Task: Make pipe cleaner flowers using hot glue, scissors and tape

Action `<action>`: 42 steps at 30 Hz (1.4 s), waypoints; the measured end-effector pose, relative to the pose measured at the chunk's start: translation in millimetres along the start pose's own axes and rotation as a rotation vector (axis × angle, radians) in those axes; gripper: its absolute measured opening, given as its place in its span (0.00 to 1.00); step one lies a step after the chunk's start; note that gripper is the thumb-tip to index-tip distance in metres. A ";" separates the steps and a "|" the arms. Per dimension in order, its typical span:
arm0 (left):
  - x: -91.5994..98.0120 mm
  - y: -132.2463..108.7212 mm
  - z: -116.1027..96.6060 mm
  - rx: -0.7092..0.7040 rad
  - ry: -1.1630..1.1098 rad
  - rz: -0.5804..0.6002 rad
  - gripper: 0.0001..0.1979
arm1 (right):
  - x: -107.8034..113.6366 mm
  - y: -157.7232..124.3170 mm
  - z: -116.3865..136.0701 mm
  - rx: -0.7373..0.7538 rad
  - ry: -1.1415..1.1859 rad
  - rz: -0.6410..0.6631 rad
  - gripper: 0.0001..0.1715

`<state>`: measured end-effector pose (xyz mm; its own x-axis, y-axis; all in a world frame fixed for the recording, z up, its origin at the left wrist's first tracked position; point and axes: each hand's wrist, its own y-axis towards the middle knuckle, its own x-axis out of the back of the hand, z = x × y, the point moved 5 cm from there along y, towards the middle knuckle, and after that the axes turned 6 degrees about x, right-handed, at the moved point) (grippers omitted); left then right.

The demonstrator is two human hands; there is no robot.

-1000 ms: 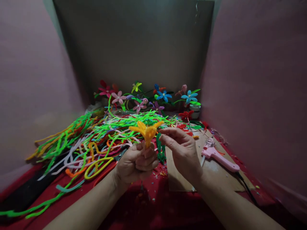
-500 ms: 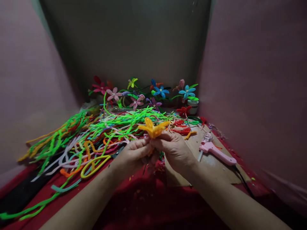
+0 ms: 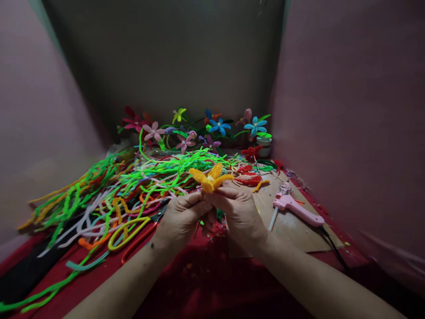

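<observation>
Pinching the orange-yellow chenille flower (image 3: pixel 209 180) at its base, the person's left hand (image 3: pixel 181 219) and right hand (image 3: pixel 245 212) meet directly beneath it, in front of the body and raised above the red cloth-covered surface (image 3: pixel 186 288). The flower's long axis runs upward from this shared grip; its petals spread outward at the top, and its pale centre faces up and somewhat toward the person. Any stem below the base is hidden by the fingers.

Both hands are about equally near: the left grip is closed at the flower's lower left, the right grip closed at its lower right, a little higher, with the fingers just under the right-hand petal. Exactly which fingertips press on it cannot be told.

Beyond the flower lies the pile of chenille stems (image 3: pixel 169 168); to its lower left, the scissors (image 3: pixel 155 217); to its right, the pink hot-glue gun (image 3: pixel 299 212) on a cardboard sheet (image 3: pixel 299 237).
</observation>
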<state>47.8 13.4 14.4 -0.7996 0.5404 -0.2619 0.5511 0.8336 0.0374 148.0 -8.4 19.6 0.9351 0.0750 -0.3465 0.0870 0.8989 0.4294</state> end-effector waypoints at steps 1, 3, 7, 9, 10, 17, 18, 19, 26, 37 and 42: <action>0.9 0.5 0.0 0.010 -0.024 0.012 0.10 | 1.2 0.5 3.1 0.031 -0.031 0.002 0.11; 2.0 1.5 0.3 0.044 -0.058 0.037 0.10 | 3.0 1.2 8.7 0.091 -0.078 0.009 0.12; 2.1 2.4 0.9 0.081 -0.052 0.084 0.10 | 1.7 -0.6 8.9 0.098 -0.084 0.062 0.18; 2.6 2.7 1.7 0.087 -0.042 0.095 0.11 | 1.6 -1.8 7.5 0.099 -0.073 0.050 0.17; 2.9 2.8 2.4 0.097 -0.050 0.099 0.12 | 1.7 -2.2 7.2 0.108 -0.073 0.039 0.15; 3.4 3.4 1.9 0.100 -0.076 0.098 0.13 | 6.6 -2.9 1.8 0.051 0.026 -0.069 0.08; 2.7 3.3 1.7 0.093 -0.066 0.111 0.13 | 7.5 -3.0 1.6 0.049 0.027 -0.081 0.09; 2.0 3.3 1.7 0.088 -0.056 0.130 0.13 | 8.0 -3.1 1.9 0.051 0.024 -0.087 0.09; 3.8 3.6 6.2 0.130 -0.099 0.237 0.12 | 2.7 -3.0 2.2 -0.013 0.098 -0.057 0.05; 3.1 6.8 6.7 0.143 -0.225 0.190 0.13 | 2.3 2.0 3.8 0.022 0.044 -0.023 0.04; 10.7 9.7 -6.9 0.050 -0.243 0.110 0.12 | 37.1 17.8 29.8 0.022 -0.301 -0.014 0.07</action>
<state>43.0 28.0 18.5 -0.6569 0.5787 -0.4833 0.6473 0.7616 0.0322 194.5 -2.5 39.3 0.9933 -0.0716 -0.0909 0.1049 0.8889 0.4459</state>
